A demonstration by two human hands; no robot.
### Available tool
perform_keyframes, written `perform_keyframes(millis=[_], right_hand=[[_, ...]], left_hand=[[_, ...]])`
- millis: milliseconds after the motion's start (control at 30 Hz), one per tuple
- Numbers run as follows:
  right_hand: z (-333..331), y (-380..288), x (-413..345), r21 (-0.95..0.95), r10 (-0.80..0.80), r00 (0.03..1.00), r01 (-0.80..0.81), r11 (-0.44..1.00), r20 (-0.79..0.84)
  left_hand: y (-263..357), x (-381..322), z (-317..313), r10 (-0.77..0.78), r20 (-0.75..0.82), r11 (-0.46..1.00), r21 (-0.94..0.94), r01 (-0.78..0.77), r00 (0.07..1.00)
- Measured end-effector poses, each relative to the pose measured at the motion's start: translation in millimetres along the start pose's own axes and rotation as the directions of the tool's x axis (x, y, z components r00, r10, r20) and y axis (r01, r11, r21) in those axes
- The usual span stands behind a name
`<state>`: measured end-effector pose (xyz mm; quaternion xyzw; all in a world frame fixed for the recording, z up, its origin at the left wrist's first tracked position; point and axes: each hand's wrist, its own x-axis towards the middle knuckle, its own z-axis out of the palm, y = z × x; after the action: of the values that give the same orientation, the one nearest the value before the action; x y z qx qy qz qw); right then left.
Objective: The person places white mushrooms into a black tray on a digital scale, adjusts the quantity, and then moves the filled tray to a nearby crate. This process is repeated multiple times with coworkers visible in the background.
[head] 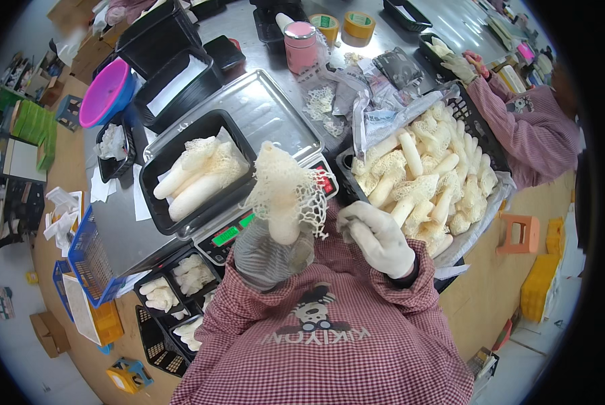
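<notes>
My left hand (262, 258), in a grey glove, holds up a pale bamboo mushroom (272, 172) with a lacy net skirt spread to its right. My right hand (381, 243), in a white glove with greyed fingertips, is curled beside it, with nothing visible in the fingers. Beyond my left hand a black plastic tray (153, 215) rests on the steel pan of a digital scale (209, 245), whose display is lit green. Several bamboo mushrooms (206, 177) lie in that tray. Right of my right hand, a lined black crate (350, 177) is heaped with more bamboo mushrooms (429, 172).
Stacked black trays (181, 119) and a pink-and-blue basin (102, 96) stand far left. A pink flask (300, 48) and tape rolls (359, 25) sit at the back. A divided black tray (168, 316) is low left. A co-worker's gloved hand (459, 68) touches a tray at right.
</notes>
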<state>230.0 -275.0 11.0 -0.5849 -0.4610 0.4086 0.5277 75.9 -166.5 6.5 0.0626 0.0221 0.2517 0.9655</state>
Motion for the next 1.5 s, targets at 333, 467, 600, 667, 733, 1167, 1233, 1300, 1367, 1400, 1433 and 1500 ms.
perform_keyframes(millis=[333,467,600,667,733,1167,1233,1300,1367,1400,1433,1500], right_hand=[[-7.8,-1.5,14.0,-0.615,-0.384,0.907,0.204,0.761,-0.175],[-12.8,3.8,-9.2,-0.695,-0.402,0.898,0.173,0.697,-0.179],[-7.6,35.4,-25.8,-0.651,-0.448,0.85,0.177,0.738,-0.277],[-6.0,38.3,-29.8,-0.575,-0.393,0.867,0.16,0.802,-0.307],[-4.8,39.5,-30.1,-0.541,-0.354,0.878,0.136,0.83,-0.323],[-4.6,6.1,2.5,-0.432,-0.307,0.948,0.244,0.868,-0.082],[-4.7,-0.1,12.5,-0.547,-0.308,0.946,0.207,0.811,-0.098],[-2.4,-1.6,23.4,-0.643,-0.42,0.903,0.269,0.717,-0.091],[0.1,-1.9,29.3,-0.716,-0.51,0.857,0.311,0.625,-0.073],[0.4,-3.7,31.1,-0.755,-0.529,0.848,0.333,0.564,-0.021],[-0.7,-5.7,32.3,-0.79,-0.546,0.837,0.355,0.501,0.03],[-0.6,-9.7,35.4,-0.835,-0.574,0.807,0.408,0.37,0.141]], left_hand=[[-6.1,2.0,-13.5,0.0,-0.078,0.99,0.141,0.011,0.997],[-0.1,6.6,-45.7,-0.146,0.062,0.982,0.134,0.136,0.987],[-2.5,6.5,-42.5,-0.094,-0.139,0.977,0.177,0.119,0.986],[0.5,7.0,-50.1,-0.142,-0.056,0.985,0.095,0.147,0.988],[-1.0,4.5,-46.9,-0.061,-0.078,0.987,0.146,0.072,0.995],[-8.6,0.3,-2.2,-0.011,-0.234,0.999,0.035,0.02,0.972],[-10.5,1.1,-1.3,-0.003,-0.275,0.998,-0.056,-0.013,0.961],[-9.2,-3.4,-14.6,0.01,-0.124,0.999,0.052,-0.004,0.992],[-10.5,-5.3,-16.5,0.041,-0.128,0.987,0.16,-0.02,0.991],[-8.7,-4.5,-16.3,0.008,-0.107,0.992,0.126,0.006,0.994],[-8.2,-5.3,-15.9,-0.034,-0.091,0.995,0.092,0.042,0.995],[-12.0,-1.5,-17.9,-0.131,-0.06,0.986,-0.108,0.124,0.99]])
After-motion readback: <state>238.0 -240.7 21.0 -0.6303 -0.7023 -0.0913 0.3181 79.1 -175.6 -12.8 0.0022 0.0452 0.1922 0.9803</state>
